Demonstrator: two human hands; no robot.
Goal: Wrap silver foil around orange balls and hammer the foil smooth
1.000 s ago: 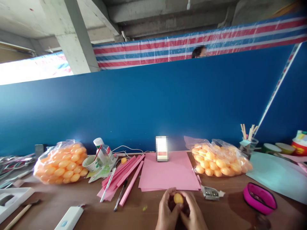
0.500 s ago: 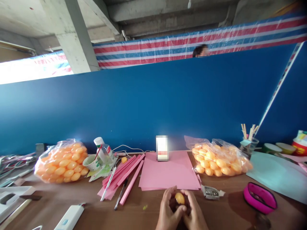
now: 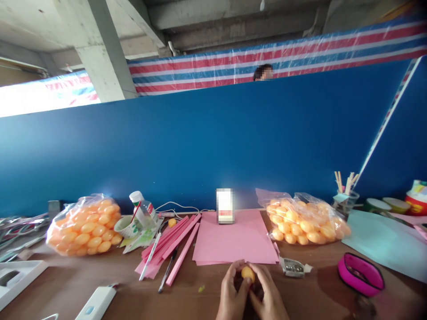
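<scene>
My left hand (image 3: 232, 289) and my right hand (image 3: 267, 291) meet low in the head view, just in front of the pink paper sheets (image 3: 233, 240). Between their fingertips they hold a small orange ball (image 3: 247, 274), its lower part covered by a thumb. Fingers of both hands curl around it. To the right of my right hand lies a small silver blister-like packet (image 3: 293, 268). Pink paper strips (image 3: 182, 249), a white pen (image 3: 151, 257) and a dark pen (image 3: 167, 271) lie to the left.
Clear bags of orange balls stand at left (image 3: 86, 231) and right (image 3: 300, 224). A phone-like bright screen (image 3: 225, 206) stands behind the pink sheets. A plastic bottle (image 3: 145, 209), a paper cup (image 3: 126, 227) and a magenta band (image 3: 360, 274) are on the table. A blue partition (image 3: 213, 146) rises behind.
The ball has shifted slightly left and a thumb now presses over its front. Both hands stay in nearly the same place. The person's head beyond the partition has moved left.
</scene>
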